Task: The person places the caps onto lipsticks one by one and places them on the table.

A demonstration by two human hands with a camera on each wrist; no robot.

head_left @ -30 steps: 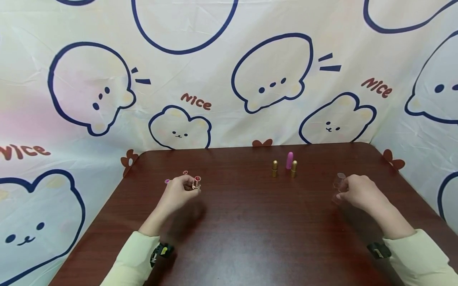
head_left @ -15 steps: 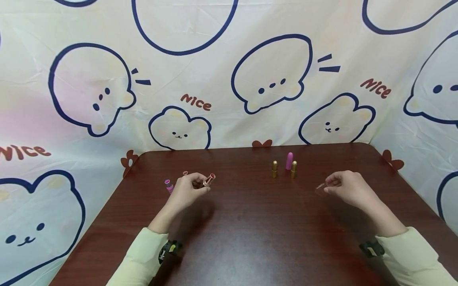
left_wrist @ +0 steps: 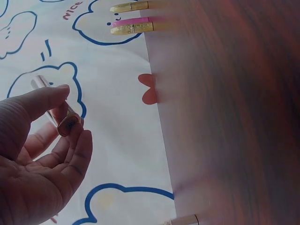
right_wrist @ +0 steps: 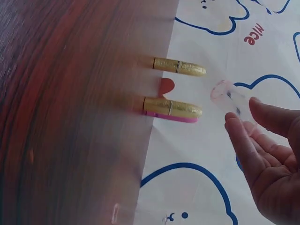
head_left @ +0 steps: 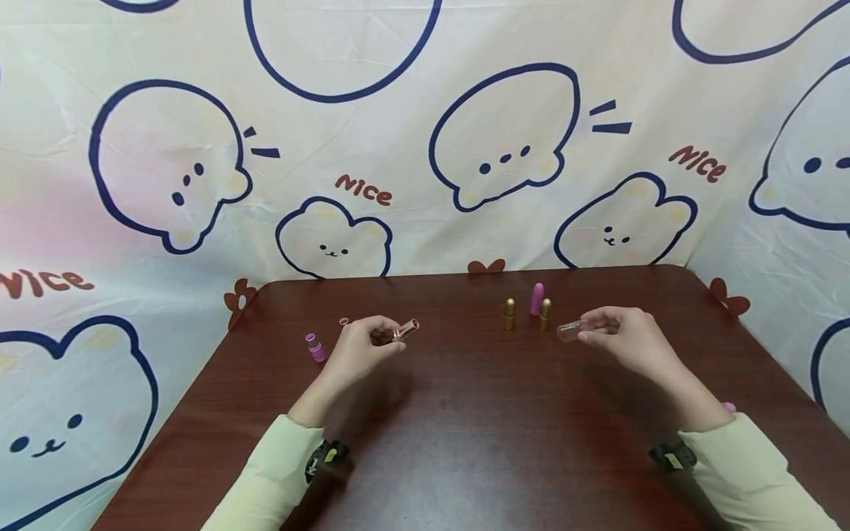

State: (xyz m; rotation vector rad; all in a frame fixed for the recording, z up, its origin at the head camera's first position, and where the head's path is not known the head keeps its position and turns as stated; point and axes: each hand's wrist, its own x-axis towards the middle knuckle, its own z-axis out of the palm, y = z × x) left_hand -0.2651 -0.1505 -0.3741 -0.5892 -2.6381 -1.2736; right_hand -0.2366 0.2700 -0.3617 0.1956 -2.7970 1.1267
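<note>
My left hand [head_left: 361, 346] pinches a rose-gold lipstick [head_left: 408, 328] without a cap, its top end tilted to the right. In the left wrist view, thumb and fingers close around the lipstick [left_wrist: 69, 124], its base facing that camera. Across from it, my right hand [head_left: 627, 335] holds a clear cap [head_left: 567, 331] lying nearly sideways and pointing left. The right wrist view shows the clear cap [right_wrist: 227, 96] between thumb and fingertips. A wide gap separates lipstick and cap. Both are raised over the brown table [head_left: 465, 428].
Two gold lipsticks [head_left: 510, 314] and a magenta one [head_left: 537, 298] stand upright at the back, close to the right hand. A purple tube [head_left: 316, 348] stands left of the left hand, a rose-gold rim [head_left: 344, 321] behind it. Something pink [head_left: 729, 406] peeks out by the right wrist.
My left hand has moved right, tipping the lipstick from upright toward the right. My right hand has lifted the clear cap and carried it left, turning it sideways. The purple tube shows more fully.
</note>
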